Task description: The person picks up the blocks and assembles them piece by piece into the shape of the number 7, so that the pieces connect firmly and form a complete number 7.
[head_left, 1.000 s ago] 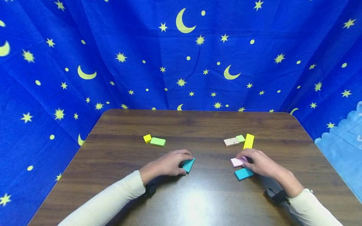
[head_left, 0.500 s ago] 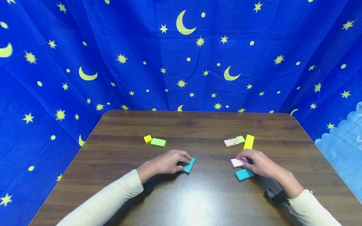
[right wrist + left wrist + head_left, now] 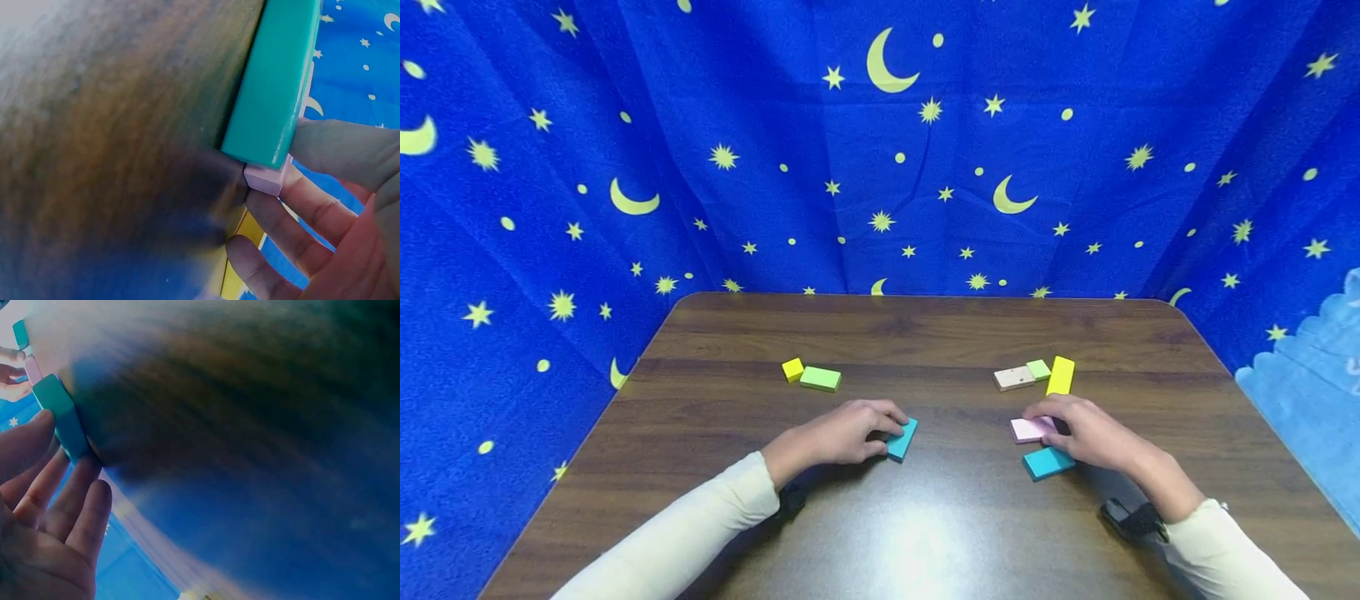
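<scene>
Left hand (image 3: 850, 431): thumb and fingertips pinched the left teal block; the palm stood off it, the lower fingers spread in the left wrist view.
Left teal block (image 3: 903, 441): lay flat, set aslant, near the middle of the table, left end covered by the fingers.
Right hand (image 3: 1093, 433): thumb and fingers pinched the pink block across its near and far edges.
Pink block (image 3: 1028, 430): lay flat right of the middle, its right end hidden under the hand.
Right teal block (image 3: 1047, 464): flat, just nearer the person than the pink block; whether the two touched could not be told.
Long yellow block (image 3: 1061, 376): flat, beyond the right hand, near end close to its fingers.
Speckled beige block (image 3: 1013, 378): flat, left of the long yellow block.
Small pale-green block (image 3: 1038, 370): against the beige block's right end.
Green block (image 3: 821, 379): flat, beyond the left hand, well apart from the right group.
Yellow cube (image 3: 793, 370): just left of the green block.
Sleeves (image 3: 677, 533): cream, both arms.
Wrist devices (image 3: 1132, 518): black, one under each wrist.
Table (image 3: 917, 333): dark brown wood grain, glare at the near middle.
Curtain (image 3: 820, 125): blue, yellow moons and stars, behind and at the sides.
</scene>
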`<state>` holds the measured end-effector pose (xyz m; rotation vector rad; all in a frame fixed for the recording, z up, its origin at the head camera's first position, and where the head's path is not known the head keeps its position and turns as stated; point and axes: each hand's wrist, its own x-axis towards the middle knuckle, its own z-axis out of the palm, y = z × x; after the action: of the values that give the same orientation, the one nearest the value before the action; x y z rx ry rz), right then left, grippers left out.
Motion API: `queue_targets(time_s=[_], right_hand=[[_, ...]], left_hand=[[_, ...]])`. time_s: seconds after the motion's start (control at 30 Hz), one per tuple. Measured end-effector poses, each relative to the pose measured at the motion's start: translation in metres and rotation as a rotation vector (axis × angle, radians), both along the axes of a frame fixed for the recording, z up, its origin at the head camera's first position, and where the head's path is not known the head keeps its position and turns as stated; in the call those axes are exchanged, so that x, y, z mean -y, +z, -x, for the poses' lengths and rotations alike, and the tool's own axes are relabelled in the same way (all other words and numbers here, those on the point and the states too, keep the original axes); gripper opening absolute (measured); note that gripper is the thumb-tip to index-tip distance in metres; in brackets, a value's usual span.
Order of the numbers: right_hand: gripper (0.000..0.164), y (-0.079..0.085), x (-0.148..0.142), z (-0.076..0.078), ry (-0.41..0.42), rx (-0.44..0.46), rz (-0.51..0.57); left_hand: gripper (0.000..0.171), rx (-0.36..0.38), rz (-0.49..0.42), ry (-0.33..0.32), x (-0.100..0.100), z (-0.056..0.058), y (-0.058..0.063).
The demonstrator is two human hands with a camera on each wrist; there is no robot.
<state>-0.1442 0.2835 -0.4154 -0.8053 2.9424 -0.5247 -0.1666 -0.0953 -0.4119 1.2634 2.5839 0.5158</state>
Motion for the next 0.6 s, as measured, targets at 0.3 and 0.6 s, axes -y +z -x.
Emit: queue_targets(time_s=[0.3, 0.6], right_hand=[[0.029, -0.0001, 0.0028, 0.0011, 0.003, 0.000, -0.035], [0.029, 0.0010, 0.0033, 0.0029, 0.016, -0.014, -0.037]], left_hand=[[0.030, 0.011, -0.010, -0.001, -0.0001, -0.0014, -0.0003], [0.030, 0.004, 0.003, 0.017, 0.0009, -0.0019, 0.0009]])
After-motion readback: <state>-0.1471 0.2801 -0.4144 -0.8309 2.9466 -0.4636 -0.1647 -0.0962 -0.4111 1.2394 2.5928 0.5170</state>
